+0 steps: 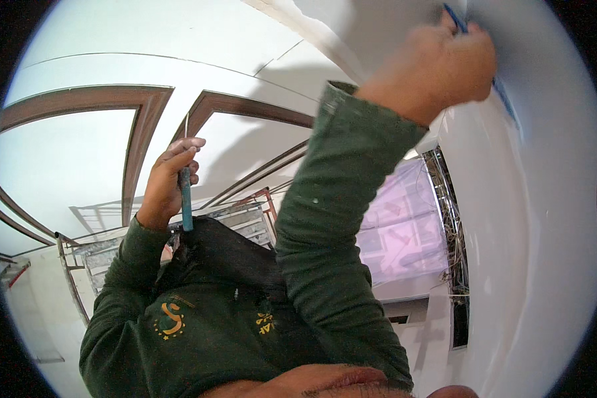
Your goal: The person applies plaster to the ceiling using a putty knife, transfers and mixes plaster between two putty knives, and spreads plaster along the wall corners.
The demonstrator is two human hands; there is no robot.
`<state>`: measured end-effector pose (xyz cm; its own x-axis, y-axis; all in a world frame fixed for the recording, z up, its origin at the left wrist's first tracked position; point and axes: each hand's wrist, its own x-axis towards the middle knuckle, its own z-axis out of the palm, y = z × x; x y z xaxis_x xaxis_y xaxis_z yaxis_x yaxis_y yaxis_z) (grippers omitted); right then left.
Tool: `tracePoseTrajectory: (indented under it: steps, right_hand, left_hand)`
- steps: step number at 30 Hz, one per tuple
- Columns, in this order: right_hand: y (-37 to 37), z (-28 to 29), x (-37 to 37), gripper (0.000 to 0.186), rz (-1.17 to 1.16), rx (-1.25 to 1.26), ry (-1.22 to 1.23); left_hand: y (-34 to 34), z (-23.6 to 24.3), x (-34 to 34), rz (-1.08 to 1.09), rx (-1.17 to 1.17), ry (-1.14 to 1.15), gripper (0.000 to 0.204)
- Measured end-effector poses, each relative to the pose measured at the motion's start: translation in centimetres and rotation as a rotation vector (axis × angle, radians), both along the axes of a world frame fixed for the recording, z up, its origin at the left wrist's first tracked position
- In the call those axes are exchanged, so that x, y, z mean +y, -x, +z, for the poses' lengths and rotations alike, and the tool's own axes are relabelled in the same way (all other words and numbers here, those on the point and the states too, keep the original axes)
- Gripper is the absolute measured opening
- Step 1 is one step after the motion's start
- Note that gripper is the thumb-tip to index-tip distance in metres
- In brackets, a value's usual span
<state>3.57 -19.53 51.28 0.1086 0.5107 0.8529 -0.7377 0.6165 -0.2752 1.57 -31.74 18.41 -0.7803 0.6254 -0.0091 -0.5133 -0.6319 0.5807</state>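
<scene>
My left hand [171, 174], at chest height, is closed round the blue-green handle [186, 202] of a slim tool. A thin pale blade or shaft, seen edge-on, sticks up past my thumb, so its exact kind is unclear. Raised high at the upper right, my right hand [438, 65] grips a thin blue tool [455, 18]. One end of it shows above my fingers, and another blue part emerges below the hand, close along the white surface [544, 132]. My fist hides the middle of this tool. Both of my sleeves are dark green.
Brown-framed panels [136, 152] line the white surface at left. Metal scaffolding [99, 255] stands below and behind me. A pinkish lit panel [404, 225] sits right of my raised arm, beside an opening with tangled wires [446, 219].
</scene>
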Motion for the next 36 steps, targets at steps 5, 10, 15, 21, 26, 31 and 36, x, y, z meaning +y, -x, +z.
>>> tracePoseTrajectory:
  steps: [5, 10, 15, 21, 26, 31, 36]
  right_hand:
    - [-0.6, -3.1, -4.7, 0.023, -0.986, -0.391, -0.384]
    - [-2.5, -7.2, 0.7, 0.019, -0.413, -0.122, -0.114]
    - [-4.7, -3.8, 9.9, 0.039, 0.093, 0.057, 0.143]
    - [-5.1, -1.5, 12.5, 0.040, 0.025, 0.003, 0.141]
    - [-5.2, -0.4, 13.7, 0.036, 0.135, 0.004, 0.079]
    - [-4.0, -0.1, 11.3, 0.027, -0.171, -0.069, 0.117]
    - [-3.7, 0.6, 14.3, 0.028, -0.724, -0.213, -0.459]
  left_hand:
    - [-0.1, 0.0, -0.3, 0.048, 0.020, 0.059, 0.021]
    - [0.9, -1.0, -0.5, 0.127, -0.007, 0.054, 0.027]
    - [2.4, -3.0, -0.3, 0.219, -0.031, 0.054, 0.035]
    - [2.3, -3.5, 0.0, 0.225, -0.074, 0.040, 0.035]
    - [2.2, -3.6, 0.1, 0.254, -0.047, 0.121, 0.037]
    - [2.6, -3.6, -0.4, 0.237, -0.074, 0.061, 0.037]
    - [2.6, -3.8, -1.2, 0.252, -0.078, 0.056, 0.036]
